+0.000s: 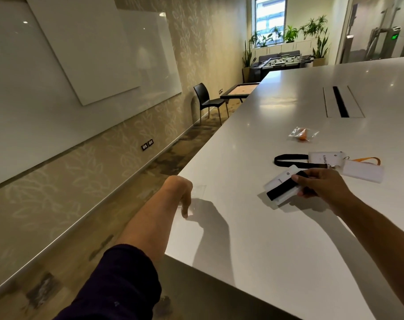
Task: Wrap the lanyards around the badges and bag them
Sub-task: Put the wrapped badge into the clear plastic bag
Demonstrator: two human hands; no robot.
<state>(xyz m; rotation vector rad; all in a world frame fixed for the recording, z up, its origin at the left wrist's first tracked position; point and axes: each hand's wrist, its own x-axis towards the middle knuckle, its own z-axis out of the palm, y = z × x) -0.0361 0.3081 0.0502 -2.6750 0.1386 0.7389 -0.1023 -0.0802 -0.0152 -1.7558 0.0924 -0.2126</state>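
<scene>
Bagging step, by the look of it: right hand (321, 184) clamped on a wrapped badge (282, 184), black lanyard (284, 186) wound across its face, held low over the white table (254, 239). Left hand (181, 196) down at the table's near edge, fingers curled onto a clear bag (196, 199) lying flat there; pinched or merely pressing, cannot tell, the plastic barely showing.

Next move, as a guess: lifting that bag, working its mouth open, sliding the wrapped badge in flat so the turns stay put. Thin film, likely to cling shut.

Still to do, just beyond the right hand: a second badge (325, 157) with its black strap (291, 159) trailing loose, and a third badge (362, 171) with an orange lanyard (369, 160) unwound. Farther back, a small bag (303, 134) with something orange inside, apparently done.

Glossy white tabletop, long, with a cable slot (340, 101) set in the middle. Whiteboards (92, 49) on the left wall, a black chair (206, 100) beside a low game table (239, 90), a foosball table and potted plants (311, 28) under the far window.
</scene>
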